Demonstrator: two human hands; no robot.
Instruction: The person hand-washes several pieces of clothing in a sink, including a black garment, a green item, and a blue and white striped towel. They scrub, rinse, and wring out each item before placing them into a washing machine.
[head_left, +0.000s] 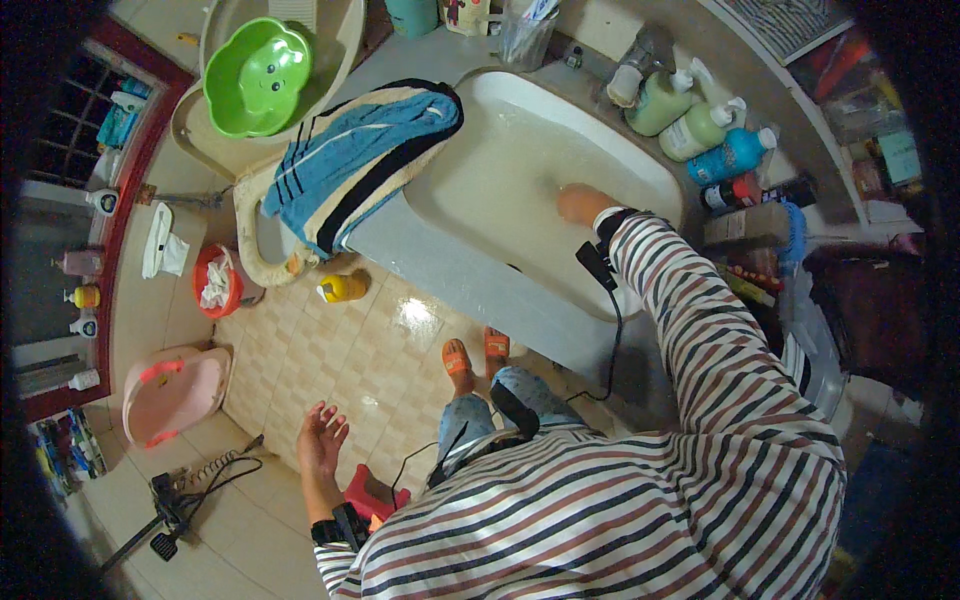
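Note:
A wide white sink basin (637, 142) set in a grey counter (465, 262) holds cloudy water (510, 165). My right hand (586, 204) dips into this water near the basin's right side; its fingers are hidden below the surface. On that wrist sits a black strap with a device and cable (598, 264), close above the water. A blue, black and cream striped towel (367, 150) drapes over the counter by the basin's left end. Away from the counter, my left hand (322, 436) hangs over the tiled floor, palm up, fingers apart and holding nothing.
Several pump bottles (694, 131) line the basin's far right edge. A green plastic bowl (259, 79) rests on the toilet (259, 255) at left. On the floor stand a yellow bottle (343, 287) and a red bin (217, 281). A pink tub (176, 394) leans against the wall.

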